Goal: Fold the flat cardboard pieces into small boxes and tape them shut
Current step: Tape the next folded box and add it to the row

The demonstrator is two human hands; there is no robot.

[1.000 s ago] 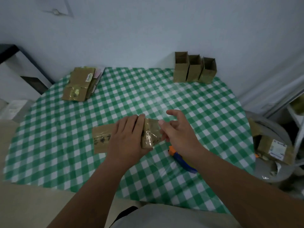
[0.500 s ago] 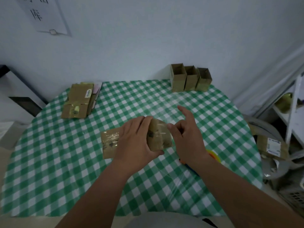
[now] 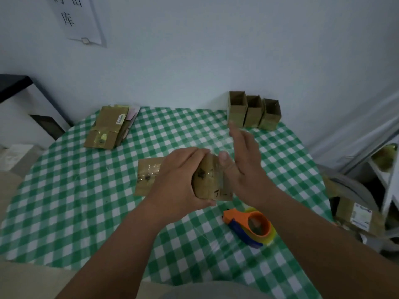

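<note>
A round table under a green-and-white checked plastic cloth (image 3: 64, 201) fills most of the head view, pushed against a pale wall that carries a white paper sign (image 3: 77, 20) with dark characters. At the table's far left lies a stack of flat brown cardboard pieces (image 3: 109, 127), one with a white label. At the far right edge three upright open-topped brown cardboard boxes (image 3: 253, 111) stand in a row, touching one another. Near the table's middle the left hand (image 3: 177, 182) curls its fingers over the top of a small brown cardboard box wrapped in clear tape (image 3: 208, 180), thumb under its near end, holding it just above or on the cloth; I cannot tell which. A flat part of the same cardboard, or a separate piece, shows to the left of that hand. The right hand (image 3: 244, 162) is spread, fingers straight and blurred, its thumb against the box's right side. An orange-and-blue tape dispenser holding a yellowish roll (image 3: 252, 227) lies on the cloth just nearer than the box.
</note>
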